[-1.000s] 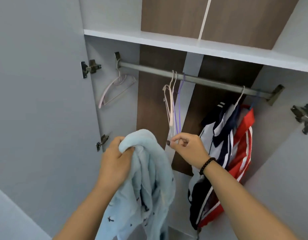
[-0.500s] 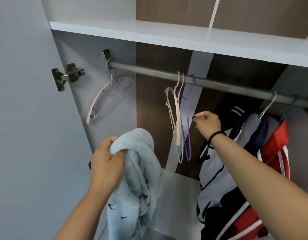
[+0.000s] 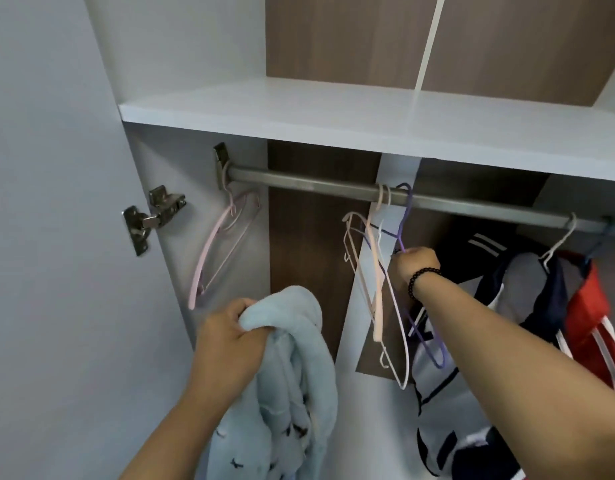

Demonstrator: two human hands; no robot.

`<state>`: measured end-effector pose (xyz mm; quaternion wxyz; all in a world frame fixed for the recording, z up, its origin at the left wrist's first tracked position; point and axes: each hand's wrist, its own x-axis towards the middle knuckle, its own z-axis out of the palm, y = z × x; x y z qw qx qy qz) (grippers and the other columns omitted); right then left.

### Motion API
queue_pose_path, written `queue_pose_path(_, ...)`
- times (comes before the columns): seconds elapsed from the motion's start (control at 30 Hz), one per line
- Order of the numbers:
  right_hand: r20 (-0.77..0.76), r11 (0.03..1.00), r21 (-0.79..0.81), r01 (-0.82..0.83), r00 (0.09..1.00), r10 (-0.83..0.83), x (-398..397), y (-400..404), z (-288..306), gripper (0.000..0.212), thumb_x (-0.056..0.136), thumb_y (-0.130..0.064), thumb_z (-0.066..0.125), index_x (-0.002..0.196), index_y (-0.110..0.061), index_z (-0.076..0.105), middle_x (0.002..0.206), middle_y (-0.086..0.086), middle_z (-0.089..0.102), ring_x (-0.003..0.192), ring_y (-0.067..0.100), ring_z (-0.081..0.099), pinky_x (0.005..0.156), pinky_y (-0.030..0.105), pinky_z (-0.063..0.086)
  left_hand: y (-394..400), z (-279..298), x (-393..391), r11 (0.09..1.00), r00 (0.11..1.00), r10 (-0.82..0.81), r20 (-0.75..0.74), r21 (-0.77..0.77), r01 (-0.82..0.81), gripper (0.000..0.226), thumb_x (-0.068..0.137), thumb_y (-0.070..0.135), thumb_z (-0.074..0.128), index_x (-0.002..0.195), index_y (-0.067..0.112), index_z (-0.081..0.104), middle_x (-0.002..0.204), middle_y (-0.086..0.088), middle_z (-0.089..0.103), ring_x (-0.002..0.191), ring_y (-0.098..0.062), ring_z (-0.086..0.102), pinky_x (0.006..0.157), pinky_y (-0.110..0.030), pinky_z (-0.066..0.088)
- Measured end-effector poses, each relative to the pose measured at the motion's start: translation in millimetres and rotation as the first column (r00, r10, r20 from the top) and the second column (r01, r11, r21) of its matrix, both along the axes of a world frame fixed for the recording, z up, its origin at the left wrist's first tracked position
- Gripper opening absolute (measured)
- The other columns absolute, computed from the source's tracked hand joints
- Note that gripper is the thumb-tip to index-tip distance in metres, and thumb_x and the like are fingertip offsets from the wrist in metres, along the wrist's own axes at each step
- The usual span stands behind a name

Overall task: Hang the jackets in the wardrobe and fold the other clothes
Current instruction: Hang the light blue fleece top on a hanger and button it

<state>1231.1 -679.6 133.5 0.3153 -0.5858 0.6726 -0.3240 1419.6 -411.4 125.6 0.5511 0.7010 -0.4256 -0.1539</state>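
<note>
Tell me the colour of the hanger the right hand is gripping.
Purple: the thin purple hanger, gripped by the right hand, seen in the head view.

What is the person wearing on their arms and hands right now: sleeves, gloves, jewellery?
Both forearms are bare, with no sleeves in view and no gloves. The right hand has a black beaded bracelet around the wrist. The left hand and its wrist show no rings, watch or bands.

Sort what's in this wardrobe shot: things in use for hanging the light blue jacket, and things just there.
In use:
left hand gripping the light blue jacket
right hand pinching the purple hanger
rail

Just there:
pink hanger
white hanger
navy jacket and red jacket, already hung
shelf
door hinge
</note>
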Motion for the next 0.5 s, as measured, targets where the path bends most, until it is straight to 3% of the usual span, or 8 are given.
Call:
queue_pose_path(0.07,0.030,0.999,-0.035,0.032,0.999,-0.031,-1.3,3.3,5.4,0.020,0.091,-0.019,0.060,0.090,-0.002,0.071,0.083,0.013,0.063,0.078,0.026,0.057,0.073,0.032,0.047,-7.2,-0.2,2.9,1.000,1.000,-0.019,-0.009,0.022,0.019,0.022,0.085,0.010,0.066,0.072,0.028,0.065,0.063,0.023,0.065,0.062,0.008,0.061,0.048,-0.006,0.041)
queue_pose_path(0.17,0.105,0.990,-0.115,0.086,0.992,-0.074,-8.9,12.8,19.2,0.017,0.088,-0.018,0.064,0.086,-0.005,0.073,0.065,0.004,0.058,0.062,0.019,0.053,0.058,0.023,0.040,-15.6,0.6,3.0,0.999,0.999,-0.039,0.023,0.031,0.038,0.020,0.079,0.012,0.071,0.065,0.025,0.066,0.053,0.016,0.062,0.053,0.003,0.058,0.045,-0.008,0.038)
queue_pose_path(0.23,0.122,0.983,-0.150,0.104,0.989,-0.086,-17.4,21.4,27.1,0.019,0.087,-0.018,0.062,0.085,-0.002,0.073,0.062,0.004,0.058,0.056,0.015,0.049,0.050,0.022,0.037,-15.4,3.2,5.0,0.997,0.992,-0.069,0.107,0.044,0.065,0.021,0.074,0.013,0.072,0.059,0.026,0.064,0.051,0.016,0.061,0.051,0.003,0.057,0.044,-0.009,0.037)
queue_pose_path(0.3,0.112,0.981,-0.167,0.099,0.990,-0.081,-29.0,34.9,32.8,0.025,0.088,-0.021,0.059,0.082,0.000,0.072,0.070,0.012,0.064,0.059,0.018,0.051,0.057,0.026,0.041,-13.6,9.8,8.2,0.992,0.946,-0.110,0.305,0.090,0.087,0.020,0.072,0.017,0.070,0.058,0.027,0.061,0.051,0.013,0.060,0.053,0.000,0.059,0.044,-0.011,0.038)
queue_pose_path(0.37,0.054,0.982,-0.172,0.077,0.996,-0.069,-43.2,50.9,37.9,0.032,0.090,-0.028,0.058,0.076,-0.005,0.073,0.080,0.015,0.070,0.065,0.021,0.055,0.065,0.030,0.043,-15.1,21.3,11.4,0.979,0.794,-0.147,0.590,0.200,0.032,0.006,0.077,0.022,0.062,0.074,0.026,0.066,0.064,0.007,0.065,0.063,-0.009,0.063,0.053,-0.024,0.048)
queue_pose_path(0.4,0.004,0.982,-0.181,0.060,0.998,-0.060,-50.7,58.8,40.7,0.035,0.091,-0.032,0.056,0.075,-0.006,0.073,0.081,0.014,0.070,0.070,0.024,0.058,0.067,0.031,0.044,-17.9,27.6,11.9,0.968,0.701,-0.160,0.695,0.250,-0.028,0.010,0.080,0.023,0.059,0.086,0.025,0.067,0.072,0.004,0.066,0.069,-0.016,0.065,0.057,-0.028,0.048)
queue_pose_path(0.5,-0.153,0.974,-0.227,0.003,0.987,-0.039,-74.5,82.2,48.4,0.031,0.093,-0.033,0.051,0.076,-0.011,0.064,0.074,0.008,0.063,0.084,0.031,0.060,0.065,0.031,0.039,-25.9,41.8,10.6,0.936,0.510,-0.213,0.833,0.323,-0.137,0.022,0.086,0.017,0.054,0.107,0.022,0.060,0.084,0.001,0.065,0.076,-0.022,0.065,0.063,-0.031,0.051)
